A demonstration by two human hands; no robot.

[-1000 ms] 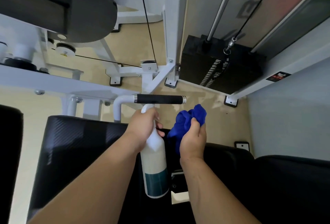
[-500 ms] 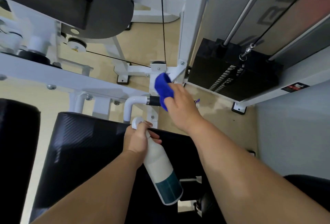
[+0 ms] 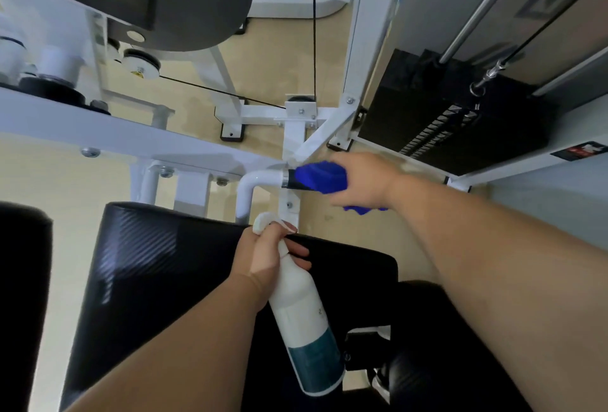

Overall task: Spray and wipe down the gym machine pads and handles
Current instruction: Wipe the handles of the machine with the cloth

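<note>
Blue cloth [image 3: 320, 177] is clamped round the black handle grip [image 3: 291, 183] by your right hand [image 3: 360, 181], fingers curled over it, so wiping looks to be the step in hand. Your left hand [image 3: 263, 260] grips the white spray bottle [image 3: 302, 309] by its neck over the black seat pad [image 3: 148, 263]; next, slide the cloth along the grip.

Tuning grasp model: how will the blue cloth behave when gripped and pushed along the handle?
Probably floppy: the cloth wraps the handle under the right hand, a loose end hanging below. Likely light, bunched in one hand. It should slide along the smooth handle, not roll.
</note>
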